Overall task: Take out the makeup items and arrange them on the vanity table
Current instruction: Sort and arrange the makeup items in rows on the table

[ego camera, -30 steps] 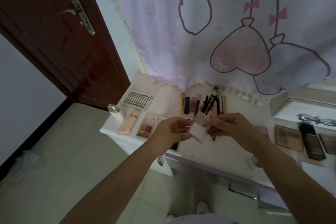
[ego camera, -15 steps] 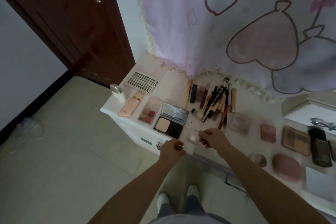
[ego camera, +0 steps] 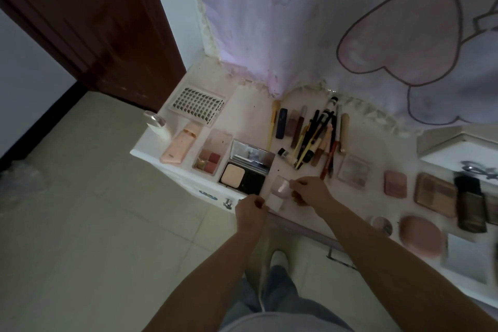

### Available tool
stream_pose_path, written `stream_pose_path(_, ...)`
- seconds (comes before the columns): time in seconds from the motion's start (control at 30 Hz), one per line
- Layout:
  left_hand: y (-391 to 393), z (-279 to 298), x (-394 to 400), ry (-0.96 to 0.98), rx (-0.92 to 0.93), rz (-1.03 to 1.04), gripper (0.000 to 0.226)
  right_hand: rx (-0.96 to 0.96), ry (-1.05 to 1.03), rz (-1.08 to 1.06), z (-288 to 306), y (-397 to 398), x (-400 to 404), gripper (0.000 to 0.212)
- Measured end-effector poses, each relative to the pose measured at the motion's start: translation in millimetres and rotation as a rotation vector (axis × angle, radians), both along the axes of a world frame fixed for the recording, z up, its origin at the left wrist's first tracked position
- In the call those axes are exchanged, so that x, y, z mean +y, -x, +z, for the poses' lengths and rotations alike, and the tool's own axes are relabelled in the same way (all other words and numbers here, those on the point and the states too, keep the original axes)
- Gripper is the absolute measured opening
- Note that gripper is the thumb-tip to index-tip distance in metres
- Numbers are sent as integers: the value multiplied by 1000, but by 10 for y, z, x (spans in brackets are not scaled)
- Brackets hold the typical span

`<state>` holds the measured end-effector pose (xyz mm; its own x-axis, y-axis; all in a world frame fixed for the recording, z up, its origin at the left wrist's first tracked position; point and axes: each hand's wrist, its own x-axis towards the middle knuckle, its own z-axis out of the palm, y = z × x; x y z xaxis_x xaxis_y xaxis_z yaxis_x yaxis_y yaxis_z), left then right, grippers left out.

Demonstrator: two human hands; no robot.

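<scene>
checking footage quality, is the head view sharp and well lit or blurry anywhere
Head view: dim and flat, no hard shadows or glare; the right edge smears with motion blur, so the brown palette and pink puff look soft; the open compact near centre stays fairly crisp; wide-angle distortion bends the vanity table.

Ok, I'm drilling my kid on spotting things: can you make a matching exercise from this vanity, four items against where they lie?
Items:
1. lash tray
2. open compact
3. pencils
4. pink pouch

Places:
A. centre back, below the curtain
B. front right edge
C. back left corner
D. front, left of the hands

Pairs: 1-C, 2-D, 3-A, 4-B
</scene>
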<state>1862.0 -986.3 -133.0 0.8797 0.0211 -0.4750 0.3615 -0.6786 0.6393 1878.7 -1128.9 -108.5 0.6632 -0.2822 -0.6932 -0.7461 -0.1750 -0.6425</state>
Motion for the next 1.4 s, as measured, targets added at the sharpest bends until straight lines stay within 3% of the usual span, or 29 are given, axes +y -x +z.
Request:
stream_pose_path(0.23, 24, -31, -19, -22, -51, 10, 15, 11, -15, 23, 49, 7, -38, 28)
stream_pose_path(0.33, 89, -39, -12, -44, -80, 23, 16, 2, 218, 225, 94, 165, -198, 31)
stream_pose_path(0.53, 388, -29, -49, -31, -193, -56, 17, 28, 970, 446, 161, 847, -791, 42)
stream_pose_path(0.63, 516, -7, -131, 1, -245, -190, 20, 215, 1036, 581, 93, 1109, -996, 49)
stream_pose_path(0.77, 521, 89, -256, 63, -262, -303, 20, 207, 1017, 622, 21, 1214, -1059, 40)
stream_pose_path(0.87, 461, 225, -319, 104, -294, -316, 21, 24, 768, 388, 83, 1193, -1048, 44)
stream_pose_path(1.0, 386, 497, -383, 219, -481, -286, 20, -183, -30, -286, 382, 1032, -744, 35)
stream_pose_path(1.1, 371, 698, -462, 273, -617, -374, 32, -199, -483, -554, 607, 918, -434, 28)
stream_pose_path(1.23, 376, 835, -481, 229, -686, -582, 76, -115, -628, -590, 783, 849, -143, 35)
stream_pose_path(1.3, 358, 847, -429, 204, -692, -655, 74, -53, -639, -561, 821, 833, -54, 39)
stream_pose_path(1.4, 327, 823, -372, 182, -761, -705, 51, -4, -379, -419, 840, 845, 39, 45)
